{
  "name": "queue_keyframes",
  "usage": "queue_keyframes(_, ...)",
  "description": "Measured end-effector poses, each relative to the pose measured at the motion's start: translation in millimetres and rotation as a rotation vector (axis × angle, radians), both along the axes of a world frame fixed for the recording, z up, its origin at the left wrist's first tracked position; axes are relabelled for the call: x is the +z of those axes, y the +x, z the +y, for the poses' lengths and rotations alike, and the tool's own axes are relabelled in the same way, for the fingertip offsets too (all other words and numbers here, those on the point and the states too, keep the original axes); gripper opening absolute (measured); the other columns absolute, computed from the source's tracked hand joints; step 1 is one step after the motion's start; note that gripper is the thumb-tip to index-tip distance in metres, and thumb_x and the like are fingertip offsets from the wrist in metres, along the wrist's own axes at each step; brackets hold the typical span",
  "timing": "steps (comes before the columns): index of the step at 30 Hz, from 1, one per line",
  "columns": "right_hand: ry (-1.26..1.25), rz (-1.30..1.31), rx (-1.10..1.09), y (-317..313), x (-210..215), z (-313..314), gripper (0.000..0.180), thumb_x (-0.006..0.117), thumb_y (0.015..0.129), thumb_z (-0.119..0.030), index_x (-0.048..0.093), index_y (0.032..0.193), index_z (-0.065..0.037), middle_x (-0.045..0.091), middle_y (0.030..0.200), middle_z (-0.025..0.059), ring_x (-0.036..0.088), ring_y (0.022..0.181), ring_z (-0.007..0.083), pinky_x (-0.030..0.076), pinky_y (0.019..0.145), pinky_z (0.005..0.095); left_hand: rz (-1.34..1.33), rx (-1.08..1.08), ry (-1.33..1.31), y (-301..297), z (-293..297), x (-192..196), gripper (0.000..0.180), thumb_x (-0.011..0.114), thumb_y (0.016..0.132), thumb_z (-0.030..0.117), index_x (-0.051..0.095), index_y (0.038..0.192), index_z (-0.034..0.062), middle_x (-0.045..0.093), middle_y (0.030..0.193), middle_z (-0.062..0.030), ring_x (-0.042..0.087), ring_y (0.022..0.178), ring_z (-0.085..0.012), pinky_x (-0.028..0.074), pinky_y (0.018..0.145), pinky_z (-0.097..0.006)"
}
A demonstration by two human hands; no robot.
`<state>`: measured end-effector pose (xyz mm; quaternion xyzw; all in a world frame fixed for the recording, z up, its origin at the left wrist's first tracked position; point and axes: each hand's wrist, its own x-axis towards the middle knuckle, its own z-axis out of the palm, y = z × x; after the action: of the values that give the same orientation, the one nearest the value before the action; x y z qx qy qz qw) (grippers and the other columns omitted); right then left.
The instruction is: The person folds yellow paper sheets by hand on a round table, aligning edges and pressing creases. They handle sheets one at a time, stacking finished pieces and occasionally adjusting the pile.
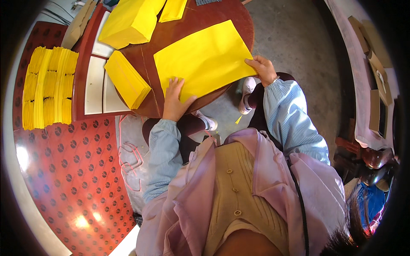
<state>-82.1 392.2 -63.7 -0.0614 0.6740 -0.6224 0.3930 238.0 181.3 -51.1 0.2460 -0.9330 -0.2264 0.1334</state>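
A flat rectangular yellow sheet lies on the round brown table in front of me, its right corner reaching over the rim. I cannot tell whether it is one layer or several. My left hand rests on its near left edge, fingers stretched over the surface and thumb apart. At the right corner my right hand pinches the sheet's edge between thumb and fingers. Left of the sheet lies a smaller yellow stack with many thin layers. Behind that sits a thick yellow bundle, beside a narrow folded yellow piece.
The round table abuts a red-framed cabinet with white panels. Tall yellow stacks stand on a red patterned board at left. Pink cord lies by the board. Open cardboard boxes line the far right.
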Motion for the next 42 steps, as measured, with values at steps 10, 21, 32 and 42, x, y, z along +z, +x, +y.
queue_keyframes(10, -0.121, 0.079, -0.049, -22.7, 14.3, -31.8, 0.038, 0.076, 0.094, -0.018, 0.075, 0.126, 0.001, 0.077, 0.110, 0.0119, 0.076, 0.091, 0.0224, 0.062, 0.079, 0.0323, -0.047, 0.131, -0.280, -13.1, 47.9, -9.8, 0.081, 0.086, 0.087, 0.035, 0.052, 0.156, 0.0112, 0.050, 0.155, -0.0297, 0.043, 0.147, -0.0516, 0.037, 0.121, -0.058)
queue_keyframes(21, -0.354, 0.174, 0.151, -71.2, 129.3, -93.3, 0.040, 0.069, 0.101, -0.012, 0.064, 0.133, 0.012, 0.075, 0.115, 0.0162, 0.075, 0.098, 0.0243, 0.061, 0.089, 0.0335, 0.499, 0.269, 0.097, 19.6, 16.4, 65.5, 0.025, 0.074, 0.087, -0.007, 0.081, 0.108, 0.0040, 0.079, 0.103, -0.0159, 0.078, 0.094, -0.0257, 0.059, 0.084, -0.032)
queue_keyframes(32, -0.168, 0.652, 0.330, -134.4, 278.3, -336.6, 0.045, 0.076, 0.097, -0.019, 0.069, 0.138, -0.004, 0.074, 0.126, 0.0115, 0.075, 0.107, 0.0235, 0.066, 0.079, 0.0352, 0.583, 0.457, 0.531, -6.3, -238.4, 198.5, 0.022, 0.079, 0.094, 0.006, 0.075, 0.114, -0.0011, 0.076, 0.100, -0.0087, 0.070, 0.063, -0.0148, 0.056, 0.052, -0.026)
queue_keyframes(42, -1.171, 0.840, 0.402, -163.9, 341.8, -614.9, 0.013, 0.074, 0.100, -0.013, 0.076, 0.103, -0.001, 0.076, 0.102, 0.0046, 0.069, 0.094, 0.0144, 0.056, 0.085, 0.0288, 0.853, 0.236, -0.385, 14.0, -363.4, 370.6, 0.023, 0.079, 0.091, -0.001, 0.078, 0.114, 0.0046, 0.080, 0.109, -0.0045, 0.071, 0.093, -0.0105, 0.056, 0.083, -0.022)
